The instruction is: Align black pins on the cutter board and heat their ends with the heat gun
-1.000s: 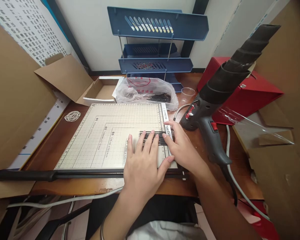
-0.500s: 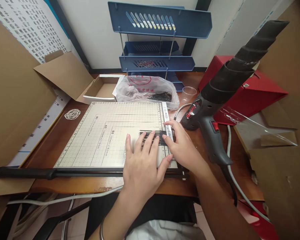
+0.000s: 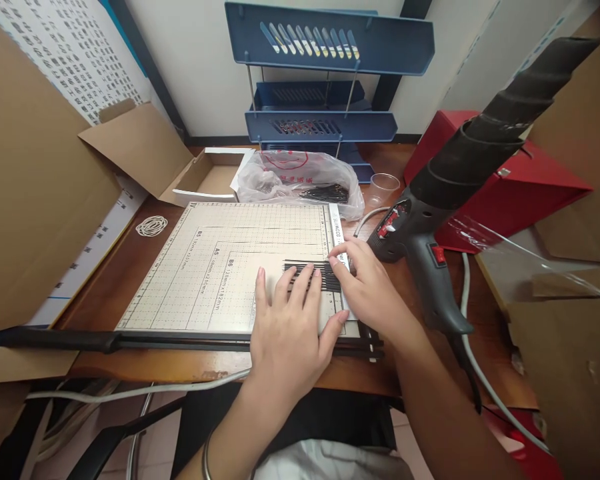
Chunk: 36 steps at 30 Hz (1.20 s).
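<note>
A bundle of thin black strands (image 3: 310,265) lies side by side on the right part of a cream paper cutter (image 3: 180,267) printed with a grid. My left hand (image 3: 293,320) rests over it with fingers spread, the fingertips pressing on the strands. At the cutter's right edge, my right hand (image 3: 363,283) has thumb and index finger pinched together at the right ends of the strands. Some of those ends are hidden under its fingers. The cutter's black blade arm (image 3: 180,341) runs down along the front edge.
On the right stands a heat gun (image 3: 430,233) beside a red box (image 3: 525,180). Behind the cutter are a clear plastic bag (image 3: 280,187) with more black strands, a plastic cup (image 3: 384,190) and an opened carton (image 3: 215,177). A coil of white cord (image 3: 152,226) sits at left.
My right thumb has moved up against the index finger, near the strand ends. My left hand stays spread on the strands. The whole view has shifted slightly.
</note>
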### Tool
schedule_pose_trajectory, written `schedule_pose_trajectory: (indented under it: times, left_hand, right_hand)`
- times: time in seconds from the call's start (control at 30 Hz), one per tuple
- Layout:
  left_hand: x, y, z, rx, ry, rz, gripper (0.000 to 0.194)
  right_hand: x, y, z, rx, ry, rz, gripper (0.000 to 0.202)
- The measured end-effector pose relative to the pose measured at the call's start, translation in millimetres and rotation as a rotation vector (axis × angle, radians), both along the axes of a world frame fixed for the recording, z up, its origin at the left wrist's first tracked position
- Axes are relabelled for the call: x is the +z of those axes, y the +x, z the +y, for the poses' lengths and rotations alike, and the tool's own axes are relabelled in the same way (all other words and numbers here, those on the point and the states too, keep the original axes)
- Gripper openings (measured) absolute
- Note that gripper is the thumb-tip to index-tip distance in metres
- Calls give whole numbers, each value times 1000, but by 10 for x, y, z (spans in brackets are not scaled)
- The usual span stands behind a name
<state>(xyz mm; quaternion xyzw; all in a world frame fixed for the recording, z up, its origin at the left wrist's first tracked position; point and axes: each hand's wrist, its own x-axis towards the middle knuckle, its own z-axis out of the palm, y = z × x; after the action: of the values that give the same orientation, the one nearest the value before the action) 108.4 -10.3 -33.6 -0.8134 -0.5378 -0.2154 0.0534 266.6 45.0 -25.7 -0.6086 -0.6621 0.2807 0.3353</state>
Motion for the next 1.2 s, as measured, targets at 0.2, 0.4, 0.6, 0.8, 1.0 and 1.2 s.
schedule_pose_trajectory:
  times: [0.2,0.4,0.6,0.8,1.0,1.2]
  left_hand:
    - [-16,3,-11,-1,7,6,58]
    - [-25,5,-11,-4,19,-17,56]
    - [-11,-4,-19,-10,10,-25,55]
    - [-12,1,-19,-11,12,-40,52]
    - [-16,1,-18,-16,21,-50,51]
    - [-11,7,-23,-5,2,-35,50]
  right_hand:
    - [136,-12,80,28,-42,-171,12]
    - [104,12,52,47,-64,-141,9]
    - [38,10,57,49,-12,-60,12]
    - [18,-4,73,72,15,-50,10]
    - [17,2,65,61,-15,-37,9]
    - [18,1,70,71,-5,-25,9]
